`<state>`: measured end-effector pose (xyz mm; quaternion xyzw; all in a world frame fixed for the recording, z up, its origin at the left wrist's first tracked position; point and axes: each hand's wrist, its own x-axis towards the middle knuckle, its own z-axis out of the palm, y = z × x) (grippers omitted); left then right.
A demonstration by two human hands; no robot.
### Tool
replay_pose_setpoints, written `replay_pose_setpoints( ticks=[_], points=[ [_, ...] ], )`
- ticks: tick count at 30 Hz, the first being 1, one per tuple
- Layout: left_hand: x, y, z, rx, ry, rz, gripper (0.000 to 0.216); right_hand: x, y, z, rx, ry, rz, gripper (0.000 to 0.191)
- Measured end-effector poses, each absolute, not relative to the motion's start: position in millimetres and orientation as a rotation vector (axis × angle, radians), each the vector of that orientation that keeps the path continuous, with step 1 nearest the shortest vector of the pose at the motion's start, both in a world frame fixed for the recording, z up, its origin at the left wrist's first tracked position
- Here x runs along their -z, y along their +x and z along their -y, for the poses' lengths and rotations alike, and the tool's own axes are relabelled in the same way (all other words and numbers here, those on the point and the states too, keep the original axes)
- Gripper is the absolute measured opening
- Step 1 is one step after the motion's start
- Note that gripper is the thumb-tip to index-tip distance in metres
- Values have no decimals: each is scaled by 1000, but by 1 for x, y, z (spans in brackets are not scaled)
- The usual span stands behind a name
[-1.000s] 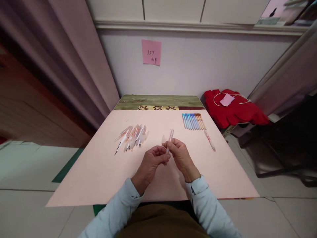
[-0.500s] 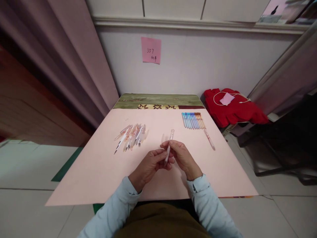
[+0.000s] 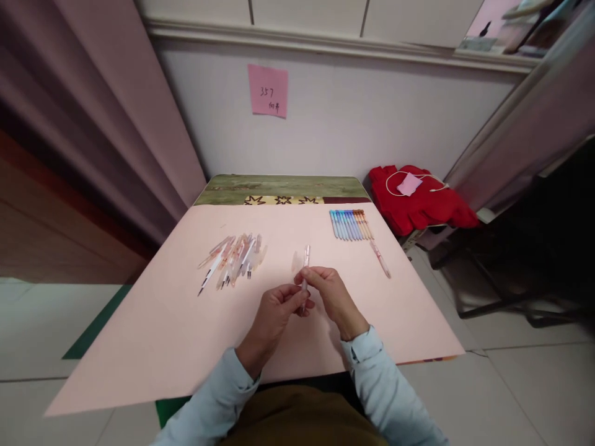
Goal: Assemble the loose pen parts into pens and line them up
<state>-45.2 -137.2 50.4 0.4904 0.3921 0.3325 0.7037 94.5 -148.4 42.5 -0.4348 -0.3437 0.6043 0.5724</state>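
Observation:
Above the near middle of the pink sheet, my left hand [image 3: 273, 317] and my right hand [image 3: 331, 296] both grip one pale, see-through pen [image 3: 307, 256]. It points away from me, nearly upright in the view. My left fingers pinch its lower part and my right fingers close round its middle, hiding much of it. Just beyond lies a small greyish clear piece [image 3: 296, 261], partly behind my right fingers. To the left is a loose heap of clear pen barrels [image 3: 239, 255] with white, dark-tipped refills [image 3: 211, 273]. At the right rests a single pinkish pen [image 3: 381, 259].
A neat row of blue, purple and brown-topped pens [image 3: 351, 225] lies at the far right of the pink sheet [image 3: 162, 334]. Beyond the table's right corner is a red cloth [image 3: 423, 207] with a white cable. A pink note [image 3: 268, 91] sticks to the wall.
The camera view has shifted, so the table sits further left and is slightly turned. The pen between my hands has become more upright in the view; both hands keep hold of it.

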Motion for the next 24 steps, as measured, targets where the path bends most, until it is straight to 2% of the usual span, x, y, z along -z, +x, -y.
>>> replay_pose_setpoints(
  ticks=[9, 13, 16, 18, 20, 24],
  points=[
    [-31, -41, 134, -716, 1282, -935, 31, -27, 102, 156, -1311, -1224, 869, 31],
    [-23, -47, 133, -740, 1391, -1010, 32, -31, 150, 159, -1037, -1509, 921, 29],
    [-13, -60, 129, -849, 1473, -1109, 24, -38, 206, 161, -798, -1708, 863, 27],
    [-8, -68, 126, -897, 1489, -1149, 22, -42, 236, 163, -404, -2173, 915, 25],
    [-4, -72, 124, -920, 1473, -1168, 22, -42, 252, 162, -192, -2486, 975, 23],
    [-3, -72, 123, -912, 1472, -1157, 23, -38, 253, 156, -86, -2745, 1104, 24]
  ],
)
